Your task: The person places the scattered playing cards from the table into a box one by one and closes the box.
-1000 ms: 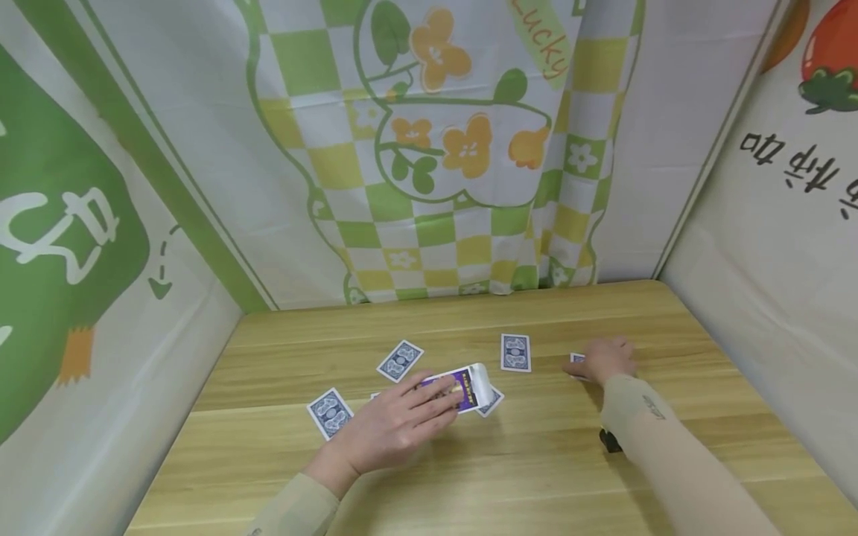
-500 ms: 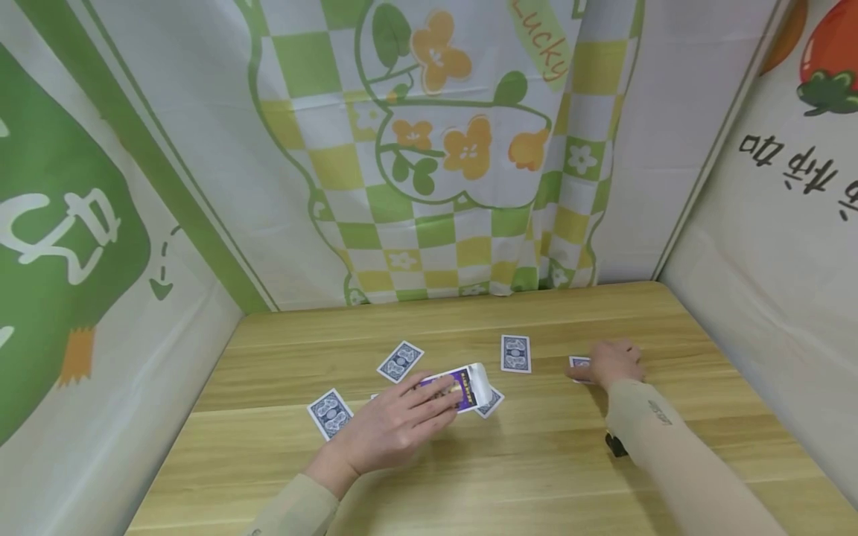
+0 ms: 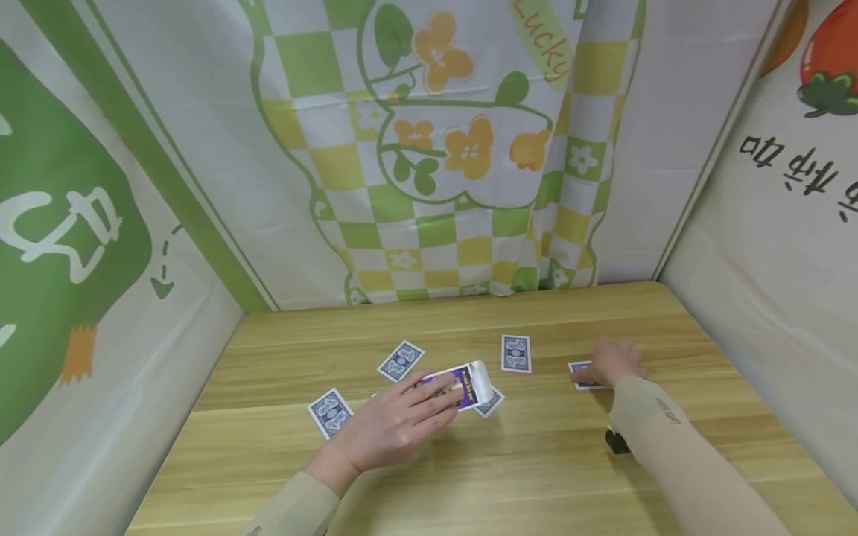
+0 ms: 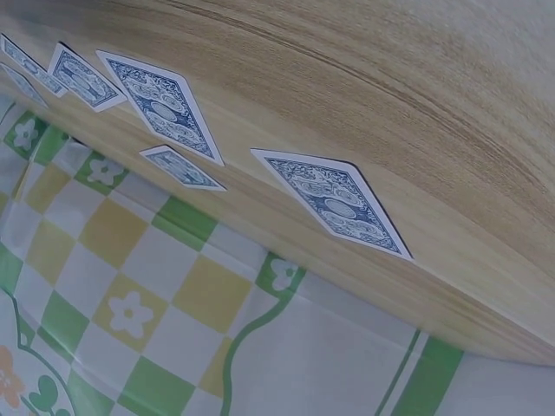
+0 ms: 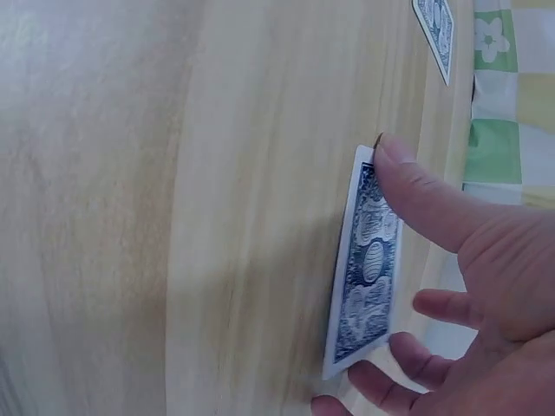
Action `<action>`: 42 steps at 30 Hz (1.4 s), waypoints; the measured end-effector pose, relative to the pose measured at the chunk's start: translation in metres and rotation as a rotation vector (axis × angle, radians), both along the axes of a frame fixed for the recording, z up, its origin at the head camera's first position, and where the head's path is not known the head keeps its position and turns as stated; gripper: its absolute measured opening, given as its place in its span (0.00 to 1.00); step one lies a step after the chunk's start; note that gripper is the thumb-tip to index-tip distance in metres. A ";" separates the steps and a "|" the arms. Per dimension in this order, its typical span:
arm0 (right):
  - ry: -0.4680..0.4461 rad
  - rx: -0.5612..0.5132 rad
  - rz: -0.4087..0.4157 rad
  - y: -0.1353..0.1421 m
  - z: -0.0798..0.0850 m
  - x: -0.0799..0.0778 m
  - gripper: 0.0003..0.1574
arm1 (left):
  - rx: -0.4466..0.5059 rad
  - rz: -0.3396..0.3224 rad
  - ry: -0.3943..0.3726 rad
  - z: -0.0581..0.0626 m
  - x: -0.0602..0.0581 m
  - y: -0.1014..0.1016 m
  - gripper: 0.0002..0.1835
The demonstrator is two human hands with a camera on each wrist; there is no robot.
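My left hand (image 3: pixel 395 424) holds a purple card box (image 3: pixel 462 387) whose white flap end stands open. Its fingers lie across the box's top, and the thumb is hidden. Part of a blue-backed playing card (image 3: pixel 491 403) shows below that box. At the right, my right hand (image 3: pixel 615 362) holds another playing card (image 5: pixel 368 269) by its ends, face down. In the right wrist view the thumb is at one end and fingertips are at the other. The left wrist view shows several cards (image 4: pixel 334 204) but neither the left hand nor the box.
Face-down cards lie apart on the wooden table (image 3: pixel 523 476): one at the back middle (image 3: pixel 516 353), one at the back left (image 3: pixel 401 361), one by the left wrist (image 3: pixel 331 413). A patterned curtain (image 3: pixel 436 246) hangs behind. A small black object (image 3: pixel 616 441) sits beside the right sleeve.
My right hand and its card have shifted slightly right and toward me, and more of the card shows. The left hand stays in place with the card box.
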State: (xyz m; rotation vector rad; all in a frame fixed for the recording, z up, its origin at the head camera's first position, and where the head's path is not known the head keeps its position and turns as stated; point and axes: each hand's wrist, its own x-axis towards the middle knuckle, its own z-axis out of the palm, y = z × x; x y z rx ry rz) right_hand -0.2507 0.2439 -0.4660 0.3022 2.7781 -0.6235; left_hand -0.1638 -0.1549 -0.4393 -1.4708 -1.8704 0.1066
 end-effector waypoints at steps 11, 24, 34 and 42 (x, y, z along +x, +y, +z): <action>0.163 -0.081 0.075 0.010 -0.010 0.001 0.67 | -0.005 0.008 -0.009 0.001 -0.001 -0.002 0.21; 0.150 -0.046 0.134 0.023 -0.017 0.000 0.65 | 0.004 0.010 -0.006 0.001 -0.001 -0.004 0.21; 0.190 -0.120 0.169 0.039 -0.017 -0.004 0.39 | -0.005 0.022 -0.001 0.002 -0.001 -0.004 0.21; 0.095 -0.323 0.038 0.046 -0.011 0.000 0.33 | -0.014 0.029 0.002 0.002 0.000 -0.004 0.21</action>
